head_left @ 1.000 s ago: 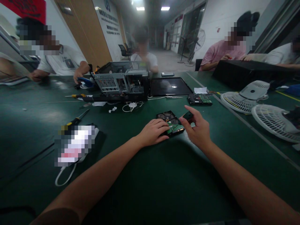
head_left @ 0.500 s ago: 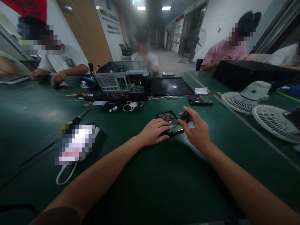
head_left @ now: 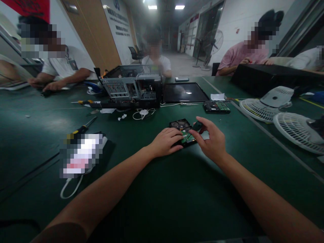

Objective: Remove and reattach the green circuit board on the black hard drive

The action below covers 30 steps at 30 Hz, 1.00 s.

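A hard drive (head_left: 181,124) lies on the green table in front of me, its underside with the green circuit board facing up. My left hand (head_left: 165,142) rests over its left side, fingers on the board and thumb along the near edge, gripping it. My right hand (head_left: 214,140) pinches a small screwdriver (head_left: 197,126) by its dark handle, between thumb and fingers. The tool leans over the right part of the board, its shaft pointing down and left. Where exactly the tip touches is too small to make out.
Behind the drive stand an opened computer case (head_left: 129,89) and a flat black panel (head_left: 186,92). A second hard drive (head_left: 216,107) lies at the back right, near white fan parts (head_left: 263,104). To my left are a lit phone (head_left: 83,155) and a yellow-black screwdriver (head_left: 82,129). Several people sit around.
The screwdriver and my right fingertips have shifted slightly left over the board. My left hand stays on the drive. The hands of the person at the left have moved further left.
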Each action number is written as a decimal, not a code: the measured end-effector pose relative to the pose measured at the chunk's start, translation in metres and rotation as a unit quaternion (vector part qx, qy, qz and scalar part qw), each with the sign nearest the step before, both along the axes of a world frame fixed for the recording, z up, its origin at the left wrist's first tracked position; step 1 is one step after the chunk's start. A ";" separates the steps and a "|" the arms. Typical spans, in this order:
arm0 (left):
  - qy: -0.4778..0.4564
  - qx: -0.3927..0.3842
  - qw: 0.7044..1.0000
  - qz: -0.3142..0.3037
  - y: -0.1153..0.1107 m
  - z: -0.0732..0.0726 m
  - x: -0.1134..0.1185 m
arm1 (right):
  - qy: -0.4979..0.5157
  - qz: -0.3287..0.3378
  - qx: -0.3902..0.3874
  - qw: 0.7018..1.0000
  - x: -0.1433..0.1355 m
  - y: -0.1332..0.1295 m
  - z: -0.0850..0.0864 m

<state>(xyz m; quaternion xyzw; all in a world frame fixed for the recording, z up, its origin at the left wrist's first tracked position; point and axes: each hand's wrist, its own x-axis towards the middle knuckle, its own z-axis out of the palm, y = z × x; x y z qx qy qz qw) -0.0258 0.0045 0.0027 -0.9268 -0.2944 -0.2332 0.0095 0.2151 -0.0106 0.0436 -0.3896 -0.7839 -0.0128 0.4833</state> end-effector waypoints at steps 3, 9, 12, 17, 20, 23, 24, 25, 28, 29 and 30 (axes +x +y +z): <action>-0.002 -0.001 1.000 -0.001 0.000 0.000 0.000 | 0.013 0.028 -0.015 0.999 0.000 -0.002 0.000; -0.007 0.001 1.000 -0.003 0.000 0.001 0.001 | 0.042 0.041 -0.040 0.997 -0.001 0.001 -0.004; -0.010 0.001 1.000 -0.004 0.001 0.000 0.001 | 0.029 0.013 -0.031 0.999 -0.001 0.003 -0.006; -0.010 0.002 1.000 -0.006 0.001 -0.001 0.001 | 0.039 0.020 -0.046 0.998 -0.001 0.002 -0.007; -0.012 0.003 1.000 -0.005 0.001 0.000 0.001 | 0.044 0.046 -0.063 0.996 -0.001 0.000 -0.004; -0.011 0.012 1.000 -0.007 0.000 0.000 0.001 | 0.045 0.071 -0.075 0.994 -0.001 -0.002 -0.001; -0.010 0.015 1.000 -0.007 0.000 0.001 0.001 | 0.046 0.073 -0.074 0.993 -0.001 -0.003 0.000; -0.008 0.017 1.000 -0.007 0.000 0.001 0.001 | 0.048 0.073 -0.073 0.994 -0.002 -0.003 0.001; -0.004 0.019 1.000 -0.003 0.001 0.000 0.000 | 0.053 0.072 -0.068 0.994 -0.002 -0.003 -0.001; -0.003 0.019 1.000 -0.002 0.001 0.000 0.000 | 0.054 0.070 -0.065 0.994 -0.002 -0.002 -0.002; -0.001 0.018 1.000 -0.002 0.001 0.000 0.000 | 0.057 0.064 -0.062 0.994 -0.002 -0.001 -0.003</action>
